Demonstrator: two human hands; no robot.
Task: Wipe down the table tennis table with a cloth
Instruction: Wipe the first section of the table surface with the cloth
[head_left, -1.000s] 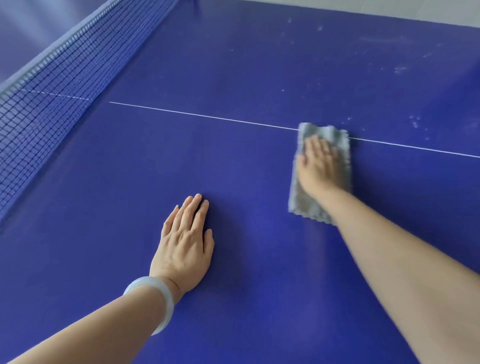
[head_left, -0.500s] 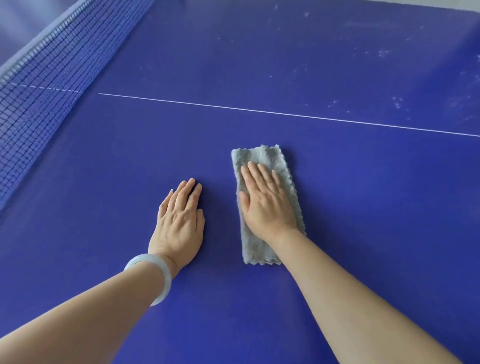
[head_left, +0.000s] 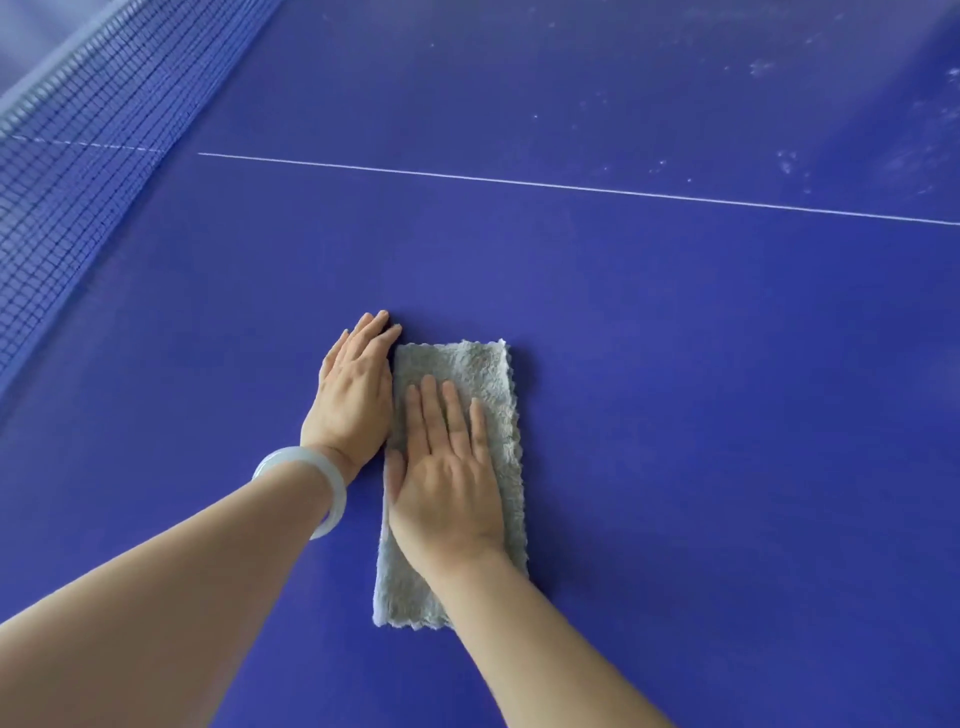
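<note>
the grey cloth (head_left: 467, 366) lies as a long strip on the blue table (head_left: 701, 415), on the person's side of the white line (head_left: 571, 186). the right hand (head_left: 447, 483) presses flat on the cloth, fingers straight, its grip wide and holding nothing. the left hand (head_left: 353, 395) rests flat on the table right against the cloth's left edge, grip wide too, a pale bracelet (head_left: 327, 486) on its wrist. the net (head_left: 78, 171) stands far left. pale smudges (head_left: 787, 161) mark the table beyond the line.

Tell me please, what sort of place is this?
Probably a table tennis area, perhaps a games room; the room itself is barely in view. A blue table with a white line fills the picture, and a dark net stands at the left.
</note>
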